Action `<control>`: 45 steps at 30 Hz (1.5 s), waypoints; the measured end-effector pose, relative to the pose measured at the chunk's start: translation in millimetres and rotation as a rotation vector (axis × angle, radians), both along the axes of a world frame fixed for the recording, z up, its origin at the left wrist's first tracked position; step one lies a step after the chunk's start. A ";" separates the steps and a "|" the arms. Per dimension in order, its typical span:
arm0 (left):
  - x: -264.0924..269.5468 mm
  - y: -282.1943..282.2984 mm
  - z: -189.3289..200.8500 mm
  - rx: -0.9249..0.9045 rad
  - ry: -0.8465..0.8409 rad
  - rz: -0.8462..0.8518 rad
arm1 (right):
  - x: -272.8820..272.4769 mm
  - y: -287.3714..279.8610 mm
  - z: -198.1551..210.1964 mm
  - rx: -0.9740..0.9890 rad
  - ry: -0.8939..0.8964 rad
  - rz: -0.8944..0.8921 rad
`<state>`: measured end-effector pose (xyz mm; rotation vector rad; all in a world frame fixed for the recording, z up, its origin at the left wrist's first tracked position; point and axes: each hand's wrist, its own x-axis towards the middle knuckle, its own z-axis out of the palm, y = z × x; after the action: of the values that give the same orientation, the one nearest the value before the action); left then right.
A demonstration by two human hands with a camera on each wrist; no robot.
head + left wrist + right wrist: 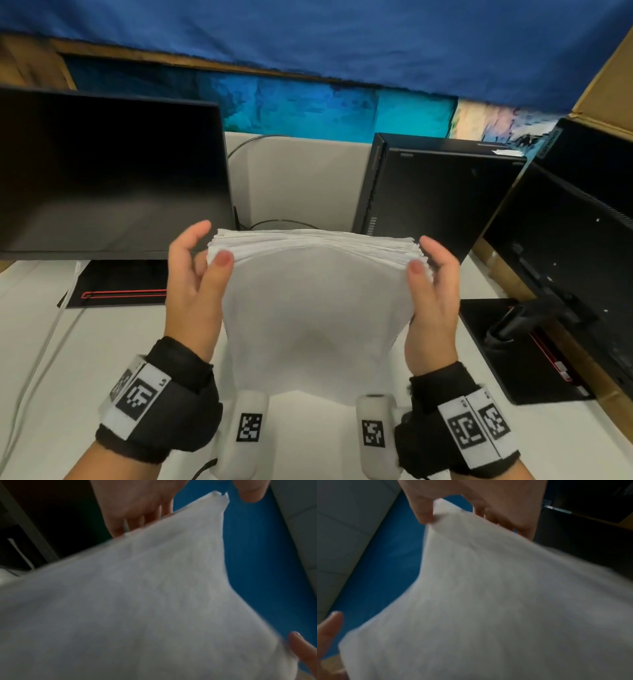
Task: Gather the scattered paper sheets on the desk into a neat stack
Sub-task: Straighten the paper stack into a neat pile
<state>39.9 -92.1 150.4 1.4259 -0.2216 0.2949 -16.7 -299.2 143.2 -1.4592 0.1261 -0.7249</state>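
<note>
At the far left a dark monitor [109, 174] stands on the white desk [85, 342], its black base with a red line [120, 286] just below the screen and a white cable [41, 346] trailing over the desktop beside it. Next comes the left hand [191, 294], wearing a black wrist strap with printed markers; its thumb lies on the near face of the paper stack [315, 308] and its fingers curl behind the left edge, so it holds that side of the sheets. The stack stands upright on its lower edge in the middle of the desk, between the two hands, with the top edges roughly level and the sheets bowed toward the camera. In the left wrist view the paper [137, 601] fills most of the picture, blurred. The right hand [435, 301] grips the right edge the same way, thumb in front and fingers behind. Behind it stands a black computer tower [435, 195], and at the far right a second monitor [565, 267] seen from the back.
</note>
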 end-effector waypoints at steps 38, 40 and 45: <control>10.4 -10.5 23.9 0.031 0.088 0.176 | 15.6 7.2 17.9 -0.088 0.022 -0.158; 10.0 -10.0 23.2 0.016 0.087 0.155 | 15.3 6.5 18.2 -0.061 -0.003 -0.144; 10.7 10.0 11.8 0.071 -0.038 -0.175 | 2.3 -7.2 10.2 -0.180 -0.051 0.120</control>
<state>50.6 -82.1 162.2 1.4611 -0.3886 0.1721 -14.3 -306.4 153.4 -1.6031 -0.0668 -0.6881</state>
